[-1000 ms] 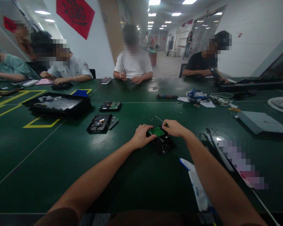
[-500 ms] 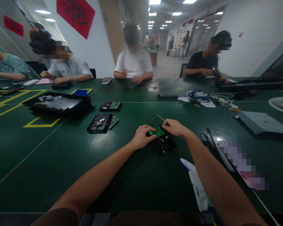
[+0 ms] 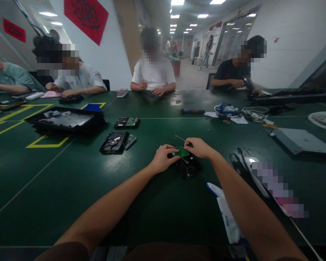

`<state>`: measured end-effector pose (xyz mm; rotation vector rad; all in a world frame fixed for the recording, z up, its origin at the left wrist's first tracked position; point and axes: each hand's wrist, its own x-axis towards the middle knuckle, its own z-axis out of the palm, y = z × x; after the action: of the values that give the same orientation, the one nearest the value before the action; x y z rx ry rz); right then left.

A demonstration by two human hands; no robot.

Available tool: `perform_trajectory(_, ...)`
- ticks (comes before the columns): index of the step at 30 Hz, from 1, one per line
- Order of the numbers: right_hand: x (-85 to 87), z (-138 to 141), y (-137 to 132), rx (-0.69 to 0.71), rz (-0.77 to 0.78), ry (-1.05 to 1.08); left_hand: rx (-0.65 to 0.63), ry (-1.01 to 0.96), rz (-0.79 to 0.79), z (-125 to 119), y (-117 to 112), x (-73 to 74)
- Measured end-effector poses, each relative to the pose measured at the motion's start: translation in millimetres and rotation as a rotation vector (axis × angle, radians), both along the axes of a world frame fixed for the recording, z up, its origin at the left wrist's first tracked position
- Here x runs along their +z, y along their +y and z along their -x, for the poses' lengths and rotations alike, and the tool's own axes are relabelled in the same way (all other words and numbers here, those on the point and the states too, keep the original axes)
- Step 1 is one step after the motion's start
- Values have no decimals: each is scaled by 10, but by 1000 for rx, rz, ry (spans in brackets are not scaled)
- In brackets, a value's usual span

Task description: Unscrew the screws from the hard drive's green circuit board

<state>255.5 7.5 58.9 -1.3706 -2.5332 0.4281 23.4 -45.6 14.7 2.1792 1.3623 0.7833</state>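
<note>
A black hard drive [image 3: 188, 167] lies on the green table with its green circuit board [image 3: 183, 152] facing up. Around the drive's left side, my left hand [image 3: 162, 158] is closed, thumb and fingers reaching over the board's edge. My right hand [image 3: 200, 147] pinches a thin screwdriver [image 3: 181, 139] at its yellow-and-black handle, just above the drive's upper right corner. The metal shaft points left, beyond the drive's far edge, near several tiny screws on the table. My right fingertips are close to the board; whether they touch it I cannot tell.
Left of the drive sit an opened hard drive [image 3: 114, 142], a loose circuit board [image 3: 130, 141] and another drive [image 3: 126, 122]. A black tray [image 3: 65, 119] stands farther left. To the right are a white-and-blue packet [image 3: 226, 214], a grey metal box [image 3: 304, 140] and cables [image 3: 255, 114]. Co-workers sit opposite.
My right hand has shifted slightly left with the screwdriver, whose tip now points lower and farther left. My left hand and the drive stay nearly in place.
</note>
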Motion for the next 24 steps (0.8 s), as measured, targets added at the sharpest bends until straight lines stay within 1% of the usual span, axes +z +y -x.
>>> perform_trajectory(4, -6, 4, 1, 44, -22, -9, -5, 0, -5, -1, 5, -9)
perform_trajectory(10, -17, 41, -5, 55, -79, -60, -13, 11, -11, -1, 8, -6)
perform_trajectory(16, -33, 65, -6, 70, -133, -101, -10, 20, -14, -3, 31, -37)
perform_trajectory(20, -11, 70, -15, 106, -158, -120, -6, 18, -22, -10, 34, -47)
perform_trajectory(24, 39, 61, -33, 129, -145, -119, -1, 16, -27, -11, 31, -52)
